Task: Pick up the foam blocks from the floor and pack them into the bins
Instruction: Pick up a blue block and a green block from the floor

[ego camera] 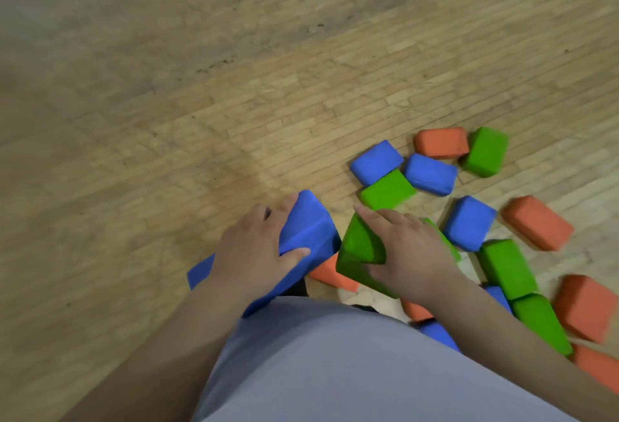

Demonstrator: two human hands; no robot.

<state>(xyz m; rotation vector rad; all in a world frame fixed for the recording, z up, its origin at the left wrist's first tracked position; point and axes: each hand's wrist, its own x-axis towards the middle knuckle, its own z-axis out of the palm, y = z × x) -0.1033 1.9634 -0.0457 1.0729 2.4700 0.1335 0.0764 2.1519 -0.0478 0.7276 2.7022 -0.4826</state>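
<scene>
The pick-up step is going on: the left grip (pixel 254 250) is clasping a blue foam block (pixel 311 230) and the right grip (pixel 413 254) a green block (pixel 358 247), both seemingly clear of the floor (pixel 167 120). Next comes carrying them to the bins, which are out of view.

The light is soft, even and warm. The wooden floor (pixel 301 93) is brightest in the middle and turns dim and grey toward the upper left corner. A faint shadow (pixel 249 167) lies on it above the left hand (pixel 251 254). Motion smears the picture: this hand gripping a blue block (pixel 308 227) and the right hand (pixel 412 254) gripping a green block (pixel 360 247) have soft outlines, and the orange blocks (pixel 584 307) at the right edge are most blurred. The boards curve near the edges.
</scene>
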